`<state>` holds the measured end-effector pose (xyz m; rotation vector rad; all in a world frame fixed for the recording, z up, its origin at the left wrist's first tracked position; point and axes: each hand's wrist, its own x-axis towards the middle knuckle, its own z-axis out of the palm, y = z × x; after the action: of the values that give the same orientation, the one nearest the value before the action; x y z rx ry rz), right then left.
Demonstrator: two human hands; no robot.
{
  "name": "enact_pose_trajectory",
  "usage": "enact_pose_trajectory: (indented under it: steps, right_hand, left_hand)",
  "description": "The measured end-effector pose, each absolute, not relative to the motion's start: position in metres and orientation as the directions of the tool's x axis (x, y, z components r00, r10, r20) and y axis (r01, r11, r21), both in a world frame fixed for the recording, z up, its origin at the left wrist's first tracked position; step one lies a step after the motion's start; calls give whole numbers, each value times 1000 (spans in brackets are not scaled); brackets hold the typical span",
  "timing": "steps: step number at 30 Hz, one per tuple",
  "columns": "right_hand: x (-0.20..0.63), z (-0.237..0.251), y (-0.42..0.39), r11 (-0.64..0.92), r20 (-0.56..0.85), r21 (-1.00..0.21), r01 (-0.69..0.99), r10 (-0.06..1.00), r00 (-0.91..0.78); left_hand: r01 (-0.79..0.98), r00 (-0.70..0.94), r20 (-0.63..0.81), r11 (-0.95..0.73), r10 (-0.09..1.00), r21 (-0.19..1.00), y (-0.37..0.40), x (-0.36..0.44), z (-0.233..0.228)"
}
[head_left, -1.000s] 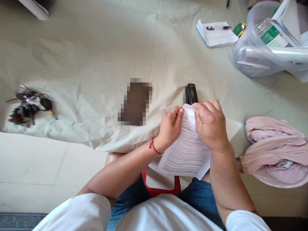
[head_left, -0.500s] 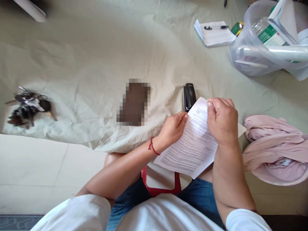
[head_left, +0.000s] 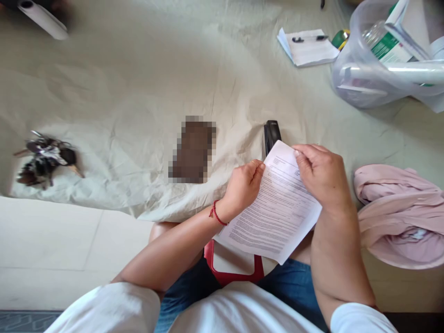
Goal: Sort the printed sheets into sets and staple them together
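Held above the lap, the printed paper sheets (head_left: 274, 208), light, limp and easily creased, are pinched at the left edge by the left hand (head_left: 243, 187) and at the top corner by the right hand (head_left: 322, 175), just short of the black stapler (head_left: 271, 134) on the cloth-covered floor (head_left: 138, 92).

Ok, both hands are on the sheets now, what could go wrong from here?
The left hand and right hand pinch only the top edge of the sheets, so the free lower end may fan out or slip. The stapler lies partly hidden behind them and could get knocked.
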<state>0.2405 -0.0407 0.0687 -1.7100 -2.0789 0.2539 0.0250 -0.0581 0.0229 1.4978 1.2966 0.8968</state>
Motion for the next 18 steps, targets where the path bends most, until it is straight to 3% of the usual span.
enact_pose_trajectory:
  steps: [5,9,13,18]
  right_hand:
    - [275,83,-38,39,-6,-531,846,999,-50]
    - [290,87,-37,-64,-143,-557,828,989,-20]
    - [292,82,-39,-70,-172,-596,800,984,-43]
    - [303,64,-36,-103,-70,-874,475,994,88]
  left_hand:
    - [296,123,-39,1,992,955,-51,7,24]
    - [152,119,-103,84,987,985,-53,3,23]
    - [-48,148,-180,189,972,981,-55,7,23]
    - [-98,79,-203,211,976,973,-50,9,23]
